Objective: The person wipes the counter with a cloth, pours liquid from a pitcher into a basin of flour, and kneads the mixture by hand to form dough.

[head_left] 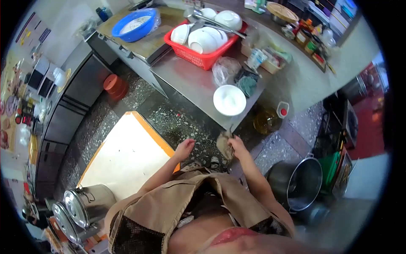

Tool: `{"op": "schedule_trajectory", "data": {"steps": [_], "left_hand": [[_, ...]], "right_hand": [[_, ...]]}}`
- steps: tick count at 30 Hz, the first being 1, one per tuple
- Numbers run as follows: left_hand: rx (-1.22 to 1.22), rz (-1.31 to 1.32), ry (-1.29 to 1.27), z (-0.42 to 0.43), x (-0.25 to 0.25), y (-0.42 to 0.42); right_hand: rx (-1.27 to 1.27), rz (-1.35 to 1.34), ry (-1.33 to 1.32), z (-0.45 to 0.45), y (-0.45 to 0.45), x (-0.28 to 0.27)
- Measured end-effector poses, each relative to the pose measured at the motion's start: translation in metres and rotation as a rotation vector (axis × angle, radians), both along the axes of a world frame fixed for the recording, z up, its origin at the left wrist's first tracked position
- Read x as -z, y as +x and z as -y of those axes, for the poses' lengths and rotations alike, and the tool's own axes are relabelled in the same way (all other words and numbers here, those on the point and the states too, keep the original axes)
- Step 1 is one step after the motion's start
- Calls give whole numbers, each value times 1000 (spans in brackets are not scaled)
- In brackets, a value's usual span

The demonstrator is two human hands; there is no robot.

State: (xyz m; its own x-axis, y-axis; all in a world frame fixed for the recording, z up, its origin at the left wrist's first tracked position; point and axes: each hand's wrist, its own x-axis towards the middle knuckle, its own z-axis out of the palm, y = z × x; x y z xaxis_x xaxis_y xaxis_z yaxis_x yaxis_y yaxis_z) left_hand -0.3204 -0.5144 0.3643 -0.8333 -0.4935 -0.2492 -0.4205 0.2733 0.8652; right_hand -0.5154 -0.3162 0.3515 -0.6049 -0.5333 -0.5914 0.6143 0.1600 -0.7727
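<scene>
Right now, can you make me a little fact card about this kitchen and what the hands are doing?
Left hand: fingers curled, nothing seen in it
Right hand: holding a crumpled greyish-tan thing, maybe a cloth
Shiny metal table: round white bowl near the closest corner
Red plastic basket: white bowls and metal utensils inside
Far left: blue plastic basin
On the right: big open metal pot
Floor: dark and speckled
</scene>
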Motion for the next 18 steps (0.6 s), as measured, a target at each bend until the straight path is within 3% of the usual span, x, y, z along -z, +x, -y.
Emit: {"op": "schedule_trajectory", "data": {"steps": [1,2,3,4,6,7,8,9,10,12,15,17,18], "left_hand": [[-27,0,6,6,-9,-11],[-9,-23,-13,12,-14,-20],[8,-44,-34,19,-18,-25],[-18,-42,-32,29,-7,-20],[-60,142,-85,56,46,12],[75,322,-191,74,71,34],[214,499,-296,93,96,59],[276,763,-298,105,118,84],[32,702,79,123,171,134],[-5,716,85,146,171,117],[-75,802,73,201,151,95],[-103,880,54,256,139,83],[93,869,-70,304,150,47]], "right_hand": [[30,3,-101,28,-9,-59],[100,-191,-48,54,-22,-65],[1,-259,-68,74,-36,-89],[4,-429,-210,94,-44,-99],[74,-828,-231,127,-44,-159],[114,-1012,-233,141,-44,-183],[173,-1418,-200,153,-47,-205],[227,-1519,-184,166,-47,-223],[284,-1621,-167,178,-47,-230],[343,-1807,-109,207,-56,-221],[183,-1879,53,252,-76,-174],[-223,-1664,511,287,-79,-141],[-206,-1664,525,303,-80,-124]]}}
